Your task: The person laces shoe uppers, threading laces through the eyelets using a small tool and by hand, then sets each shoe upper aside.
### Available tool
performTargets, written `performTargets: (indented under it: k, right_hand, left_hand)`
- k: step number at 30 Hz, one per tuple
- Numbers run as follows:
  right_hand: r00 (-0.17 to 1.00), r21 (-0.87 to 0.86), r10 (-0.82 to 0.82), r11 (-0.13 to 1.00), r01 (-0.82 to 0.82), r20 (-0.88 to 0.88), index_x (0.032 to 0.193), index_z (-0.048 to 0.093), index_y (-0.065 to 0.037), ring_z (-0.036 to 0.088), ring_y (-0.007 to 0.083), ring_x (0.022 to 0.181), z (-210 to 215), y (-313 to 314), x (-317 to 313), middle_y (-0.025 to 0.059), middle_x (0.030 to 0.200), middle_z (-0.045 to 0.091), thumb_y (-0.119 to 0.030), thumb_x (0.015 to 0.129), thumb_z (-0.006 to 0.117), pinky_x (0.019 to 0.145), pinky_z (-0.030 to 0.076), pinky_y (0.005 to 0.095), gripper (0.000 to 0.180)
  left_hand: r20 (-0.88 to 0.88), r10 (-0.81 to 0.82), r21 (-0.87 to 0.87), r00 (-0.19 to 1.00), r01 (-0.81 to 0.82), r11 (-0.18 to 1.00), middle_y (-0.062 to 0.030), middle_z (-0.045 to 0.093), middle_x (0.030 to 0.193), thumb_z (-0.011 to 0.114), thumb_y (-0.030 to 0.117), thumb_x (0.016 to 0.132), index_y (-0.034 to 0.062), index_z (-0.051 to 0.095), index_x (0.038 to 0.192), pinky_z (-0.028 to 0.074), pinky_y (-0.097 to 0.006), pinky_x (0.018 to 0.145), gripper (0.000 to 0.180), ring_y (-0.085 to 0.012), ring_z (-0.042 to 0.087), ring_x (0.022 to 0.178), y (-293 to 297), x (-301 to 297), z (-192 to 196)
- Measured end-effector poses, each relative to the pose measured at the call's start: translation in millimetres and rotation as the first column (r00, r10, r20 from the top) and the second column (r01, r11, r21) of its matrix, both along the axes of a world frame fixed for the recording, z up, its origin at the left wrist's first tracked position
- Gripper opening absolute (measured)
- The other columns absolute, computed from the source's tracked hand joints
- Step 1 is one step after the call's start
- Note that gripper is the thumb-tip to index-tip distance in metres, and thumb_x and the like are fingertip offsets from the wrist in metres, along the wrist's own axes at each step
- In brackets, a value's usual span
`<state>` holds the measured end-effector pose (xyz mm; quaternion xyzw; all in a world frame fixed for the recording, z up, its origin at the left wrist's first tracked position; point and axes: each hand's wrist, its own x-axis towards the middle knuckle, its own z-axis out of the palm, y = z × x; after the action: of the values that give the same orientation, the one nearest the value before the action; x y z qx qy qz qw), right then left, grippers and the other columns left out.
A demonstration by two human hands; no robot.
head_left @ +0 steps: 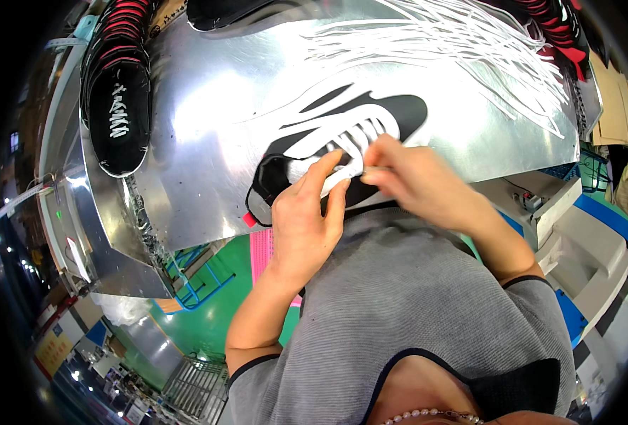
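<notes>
my gray shirt (420, 297) fills lower center while, mid-frame, my left hand (303, 219) pinches white lace (351, 166) on a shoe (312, 144), my blurred right hand (424, 180)'s hold unclear.

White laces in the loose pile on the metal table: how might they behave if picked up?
The white laces look floppy, since several strands curve loosely. They would probably tangle, as many cross each other. Being thin, they are likely light.

Looks like a shoe workshop, judging by the metal worktable (186, 180), heaped white laces (441, 42), 2 rows of black shoes (119, 81) and green floor (193, 322).
</notes>
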<state>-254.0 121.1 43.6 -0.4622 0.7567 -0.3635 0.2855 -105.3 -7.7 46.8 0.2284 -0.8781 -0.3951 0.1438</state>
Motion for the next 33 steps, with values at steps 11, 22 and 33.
performTargets:
  k: [11, 22, 33]
  right_hand:
    - [0.953, -0.420, -0.277, 0.885, 0.203, -0.123, 0.107, 0.061, -0.006, 0.068, 0.0325, 0.074, -42.9, -20.1, -25.3, 0.0167, 0.082, 0.069, -0.017, 0.094, 0.063, 0.066, 0.053, 0.0374, 0.018]
    - [0.928, -0.294, -0.279, 0.891, 0.346, 0.247, 0.113, 0.062, -0.007, 0.065, 0.0165, 0.071, -40.6, -18.7, -33.5, 0.0086, 0.078, 0.067, -0.024, 0.089, 0.070, 0.068, 0.050, 0.0297, 0.030]
    - [0.921, -0.181, 0.028, 0.982, 0.047, 0.389, 0.099, 0.068, -0.005, 0.061, 0.0117, 0.071, -24.4, -108.6, 6.1, 0.0052, 0.082, 0.067, -0.020, 0.089, 0.068, 0.067, 0.048, 0.0269, 0.019]
  left_hand:
    - [0.291, -0.385, 0.126, 0.876, 0.364, 0.923, -0.0151, 0.064, 0.065, 0.074, 0.020, 0.085, -0.0006, 0.070, 0.090, 0.045, -0.035, 0.053, 0.022, -0.0264, 0.061, 0.054, -17.0, 3.1, 20.6]
    - [-0.013, 0.477, 0.467, 0.879, -0.416, 0.780, -0.0168, 0.051, 0.128, 0.070, -0.001, 0.085, 0.0000, 0.045, 0.132, 0.045, -0.036, 0.095, 0.053, -0.0241, 0.058, 0.107, 44.1, 103.9, -42.5]
    - [-0.556, 0.525, 0.719, 0.644, 0.057, 0.692, -0.0161, 0.061, 0.124, 0.069, 0.020, 0.087, -0.0023, 0.051, 0.132, 0.053, -0.036, 0.090, 0.052, -0.0241, 0.065, 0.106, -46.9, 81.3, 42.6]
